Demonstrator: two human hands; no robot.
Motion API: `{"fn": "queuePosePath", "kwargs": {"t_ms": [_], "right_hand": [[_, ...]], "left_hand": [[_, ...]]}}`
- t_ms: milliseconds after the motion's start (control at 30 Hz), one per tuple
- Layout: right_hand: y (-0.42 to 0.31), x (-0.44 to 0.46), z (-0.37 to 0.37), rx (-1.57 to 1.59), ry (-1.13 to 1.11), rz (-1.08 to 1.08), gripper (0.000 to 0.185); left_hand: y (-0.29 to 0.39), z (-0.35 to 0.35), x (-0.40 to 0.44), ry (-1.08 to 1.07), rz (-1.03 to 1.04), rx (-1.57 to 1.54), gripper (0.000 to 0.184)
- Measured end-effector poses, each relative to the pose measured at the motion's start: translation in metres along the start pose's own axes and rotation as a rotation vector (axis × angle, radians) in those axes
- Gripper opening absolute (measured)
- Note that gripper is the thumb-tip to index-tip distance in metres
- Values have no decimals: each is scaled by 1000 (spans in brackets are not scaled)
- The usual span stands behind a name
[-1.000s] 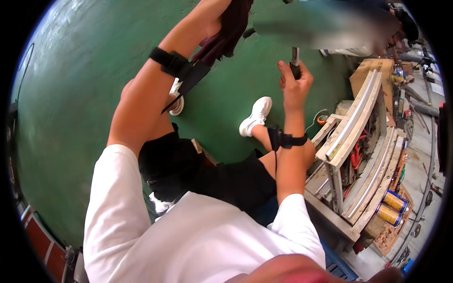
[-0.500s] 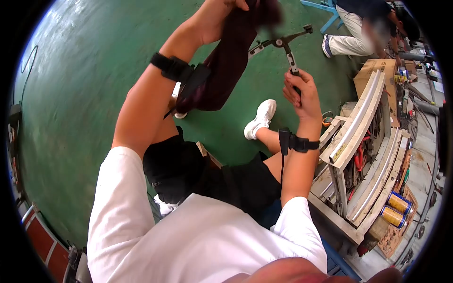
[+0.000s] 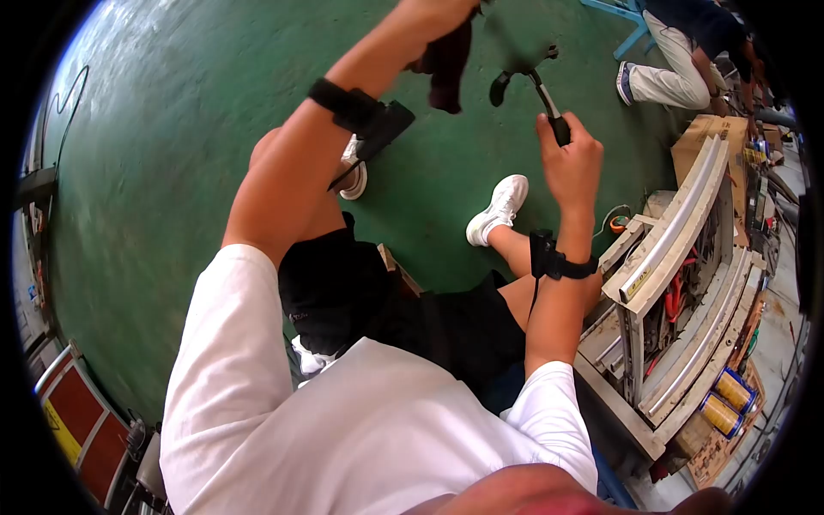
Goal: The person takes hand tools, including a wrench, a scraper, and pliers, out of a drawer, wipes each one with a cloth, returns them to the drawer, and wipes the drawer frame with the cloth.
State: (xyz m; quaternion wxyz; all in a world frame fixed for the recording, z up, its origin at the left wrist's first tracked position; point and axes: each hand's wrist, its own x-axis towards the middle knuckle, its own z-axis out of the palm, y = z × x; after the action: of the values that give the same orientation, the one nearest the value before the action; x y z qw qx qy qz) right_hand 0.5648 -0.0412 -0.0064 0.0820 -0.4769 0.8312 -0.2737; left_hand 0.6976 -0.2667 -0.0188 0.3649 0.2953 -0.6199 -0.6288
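Observation:
At the top edge of the head view, my left hand (image 3: 439,15) is closed on a dark maroon cloth (image 3: 450,70) that hangs below it; the fingertips are partly cut off. My right hand (image 3: 573,161) is raised over the green floor, its fingers wrapped round the black grip of a jointed metal piece (image 3: 544,93). This piece has a bright shaft and dark arms branching from a joint at the top. Motion blurs part of its upper end, near the cloth. I cannot tell whether the cloth touches it.
To my right stands a whitish frame rack (image 3: 631,300) with curved rails and red-handled tools. Beyond it are a cardboard box (image 3: 708,137) and yellow-blue cans (image 3: 721,414). A person (image 3: 687,60) crouches at the upper right by a blue stool (image 3: 631,26).
My left hand has moved up and right, and the cloth, long and spread before, is now bunched up and smaller. The jointed metal piece has turned in my right hand.

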Motion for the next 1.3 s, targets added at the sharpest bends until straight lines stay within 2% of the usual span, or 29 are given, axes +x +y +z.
{"fn": "queuePosePath", "kwargs": {"t_ms": [133, 200, 233, 300, 333, 400, 433, 500, 533, 600, 633, 700, 767, 833, 867, 1000, 1067, 1300], "right_hand": [[5, -2, 2, -225, 96, -16, 34], [5, -1, 6, -239, 89, -3, 34], [5, 0, 8, -256, 86, 9, 33], [4, 3, 13, -262, 99, 9, 33], [4, 3, 14, -268, 115, 11, 32], [4, 4, 16, -274, 121, 20, 32], [4, 4, 17, -275, 125, 18, 32], [4, 3, 19, -258, 130, 29, 32], [3, 4, 20, -245, 137, 41, 32], [3, 5, 22, -216, 137, 38, 32], [3, 5, 22, -194, 140, 39, 32], [1, 7, 21, -163, 136, 57, 33], [1, 6, 21, -130, 130, 75, 34], [3, 6, 21, -67, 131, 67, 35], [3, 6, 21, -66, 130, 64, 35], [3, 6, 17, -102, 135, 56, 35], [3, 5, 17, -88, 134, 71, 36], [-7, 5, 25, 153, 99, 163, 48]], "left_hand": [[24, 1, -7, -81, -98, -10, 25], [10, 13, -12, -287, 217, 96, 26], [5, 21, -13, -413, 264, -110, 27], [11, 26, -22, -418, 200, 77, 26], [15, 29, -24, -426, 197, 71, 26], [19, 32, -28, -386, 7, 142, 25], [16, 33, -27, -389, 4, 145, 25], [14, 35, -28, -343, 220, 328, 24], [16, 32, -28, -340, 217, 333, 24], [24, 31, -29, -395, 12, 83, 26], [25, 32, -30, -401, 11, 86, 26], [26, 36, -31, -320, -116, -319, 28], [19, 41, -32, -339, -129, -316, 30], [24, 46, -41, -284, 116, 49, 29], [28, 44, -45, -278, 43, 180, 26], [23, 47, -46, -246, 101, 230, 24], [19, 49, -47, -212, 196, 186, 22], [22, 55, -50, -150, 85, 318, 19]]}}
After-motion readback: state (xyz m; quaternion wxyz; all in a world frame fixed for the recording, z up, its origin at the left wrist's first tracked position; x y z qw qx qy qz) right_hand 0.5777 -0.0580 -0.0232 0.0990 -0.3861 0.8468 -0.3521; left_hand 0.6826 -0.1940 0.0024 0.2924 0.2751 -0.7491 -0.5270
